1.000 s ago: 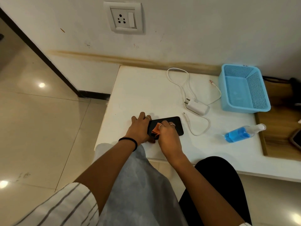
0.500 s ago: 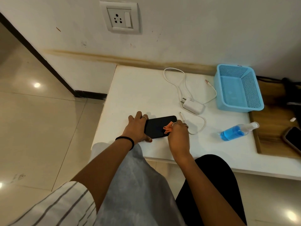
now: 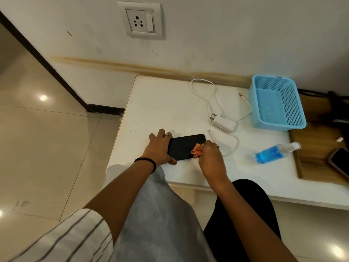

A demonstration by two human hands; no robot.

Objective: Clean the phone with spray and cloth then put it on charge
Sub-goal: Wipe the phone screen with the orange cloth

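A black phone (image 3: 184,146) lies flat near the front of the white table (image 3: 160,103). My left hand (image 3: 159,148) grips the phone's left end, thumb along its near edge. My right hand (image 3: 210,157) pinches a small orange cloth (image 3: 196,153) that rests on the right part of the screen. A white charger (image 3: 224,124) with its looped cable lies behind the phone, one cable plug (image 3: 211,135) just right of the phone's far corner. A spray bottle of blue liquid (image 3: 273,153) lies on its side to the right.
A light blue plastic basket (image 3: 276,104) stands at the back right. A wall socket (image 3: 140,20) sits above the table. On the wooden surface (image 3: 317,148) to the right lies a second phone (image 3: 340,163). Tiled floor lies to the left; my knees are under the table's front edge.
My right hand has slid the orange cloth from the phone's left-middle to its right end. My left hand has kept its hold on the left end.
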